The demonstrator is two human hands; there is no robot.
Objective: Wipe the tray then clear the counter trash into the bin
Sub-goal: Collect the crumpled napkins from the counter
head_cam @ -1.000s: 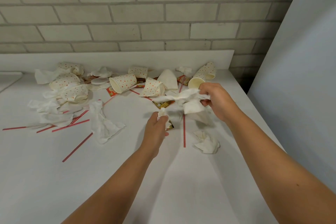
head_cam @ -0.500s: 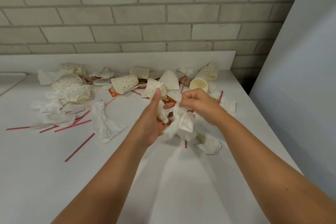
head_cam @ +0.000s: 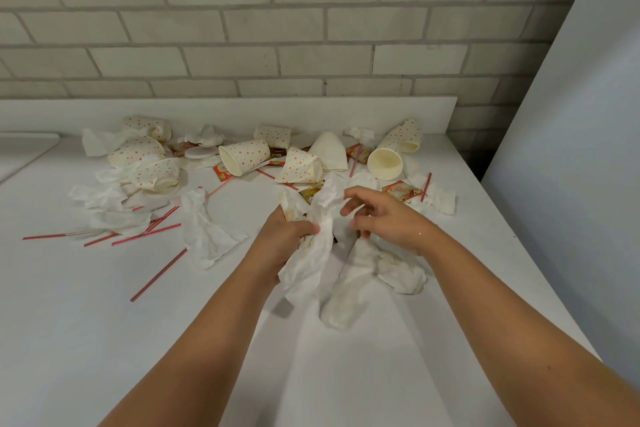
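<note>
Item: wad of napkins (head_cam: 308, 263), stained and crumpled, held above the middle of the counter (head_cam: 104, 340).
- Left hand (head_cam: 287, 236): clamped round the wad's waist. How many sheets it holds cannot be made out.
- Right hand (head_cam: 388, 218): just beside the wad's top, fingers spread and loose and blurred. Whether they touch the paper cannot be told.

Below and beside the hands: two loose napkins, one long napkin (head_cam: 353, 281) and one balled napkin (head_cam: 401, 274), both on the counter.

Left of the hands: a twisted napkin (head_cam: 204, 236). More lie heaped at the far left, overlapping and uncountable.

Along the back:
- Paper cups (head_cam: 244, 156): about eight, tipped or crushed, some half buried.
- Straws (head_cam: 157, 276): red-striped, at least eight, several partly covered.
- Sachets (head_cam: 401, 191): five visible.

Far left: a raised white edge (head_cam: 20, 149), cut off by the frame and unidentifiable.

Surround: brick wall (head_cam: 311, 28) behind, grey panel (head_cam: 571, 149) to the right.
</note>
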